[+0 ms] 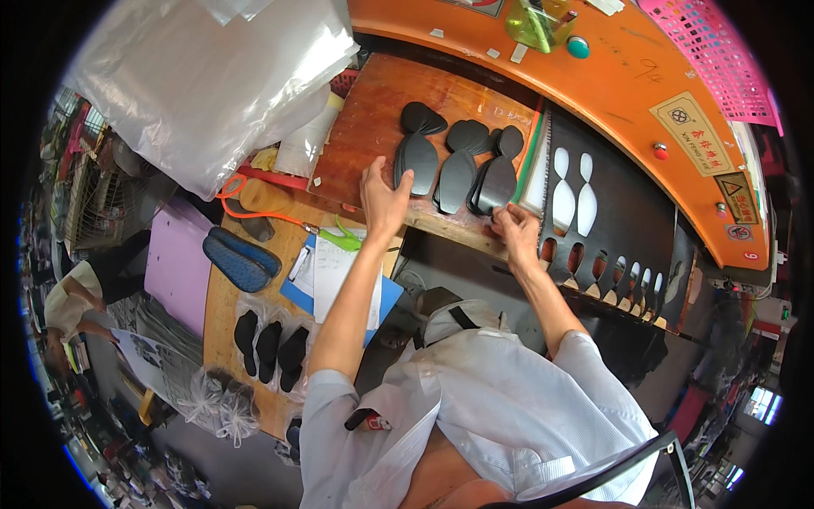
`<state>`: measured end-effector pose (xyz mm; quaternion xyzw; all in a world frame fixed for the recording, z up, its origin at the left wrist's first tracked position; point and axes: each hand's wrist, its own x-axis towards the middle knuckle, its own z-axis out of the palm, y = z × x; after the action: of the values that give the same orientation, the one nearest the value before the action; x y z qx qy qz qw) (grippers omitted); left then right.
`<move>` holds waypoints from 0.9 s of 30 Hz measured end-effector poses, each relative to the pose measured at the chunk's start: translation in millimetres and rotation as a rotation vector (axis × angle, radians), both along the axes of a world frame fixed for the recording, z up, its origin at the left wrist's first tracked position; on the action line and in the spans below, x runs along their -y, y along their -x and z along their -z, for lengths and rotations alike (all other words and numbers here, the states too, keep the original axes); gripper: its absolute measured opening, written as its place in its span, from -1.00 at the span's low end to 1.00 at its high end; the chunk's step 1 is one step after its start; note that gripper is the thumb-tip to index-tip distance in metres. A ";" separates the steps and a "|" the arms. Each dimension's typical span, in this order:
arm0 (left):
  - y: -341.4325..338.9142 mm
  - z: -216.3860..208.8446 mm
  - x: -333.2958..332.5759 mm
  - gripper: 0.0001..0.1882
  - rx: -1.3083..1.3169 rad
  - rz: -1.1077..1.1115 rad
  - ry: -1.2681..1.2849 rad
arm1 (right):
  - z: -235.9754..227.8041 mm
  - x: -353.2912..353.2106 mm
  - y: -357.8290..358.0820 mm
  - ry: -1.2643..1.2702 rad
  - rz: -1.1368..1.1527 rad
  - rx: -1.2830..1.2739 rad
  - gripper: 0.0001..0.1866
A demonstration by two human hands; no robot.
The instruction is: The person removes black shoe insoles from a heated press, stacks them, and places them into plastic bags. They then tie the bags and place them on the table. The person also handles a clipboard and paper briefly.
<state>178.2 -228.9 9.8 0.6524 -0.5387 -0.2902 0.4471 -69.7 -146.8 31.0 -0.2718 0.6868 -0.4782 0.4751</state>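
Several black sole-shaped cut pieces lie on a brown wooden board (373,119). My left hand (383,197) rests at the board's near edge, its fingertips touching the leftmost black piece (418,159). My right hand (517,231) pinches the lower edge of the rightmost black piece (496,184). A middle piece (456,178) lies between them, with smaller black pieces (468,134) behind. To the right is a black sheet (627,220) with sole-shaped holes cut out of it.
An orange machine frame (610,76) curves behind the board. Clear plastic bags (203,76) pile at the left. On the wooden side table are a blue clipboard with papers (335,280), blue soles (242,259), bagged black insoles (270,348) and a lilac sheet (176,263).
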 end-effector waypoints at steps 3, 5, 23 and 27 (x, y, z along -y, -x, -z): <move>3.8 7.6 40.9 -0.23 -0.160 0.062 -0.206 | -14.2 -15.5 -13.9 0.197 -0.051 -0.198 -0.56; 5.8 3.3 56.6 -0.20 -0.181 0.143 -0.394 | -22.6 -5.7 -28.8 0.220 -0.102 -0.220 -0.55; 7.1 -15.1 83.4 -0.24 0.108 0.231 -0.528 | 3.4 85.5 -100.5 0.182 -0.462 -0.413 -0.37; 5.0 -21.2 82.6 -0.28 0.114 0.270 -0.559 | 9.2 86.5 -103.4 0.210 -0.430 -0.308 -0.39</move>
<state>173.1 -311.5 31.0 0.6878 -0.5441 -0.4467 0.1772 33.8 -233.3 21.8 -0.5285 0.6243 -0.3879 0.4248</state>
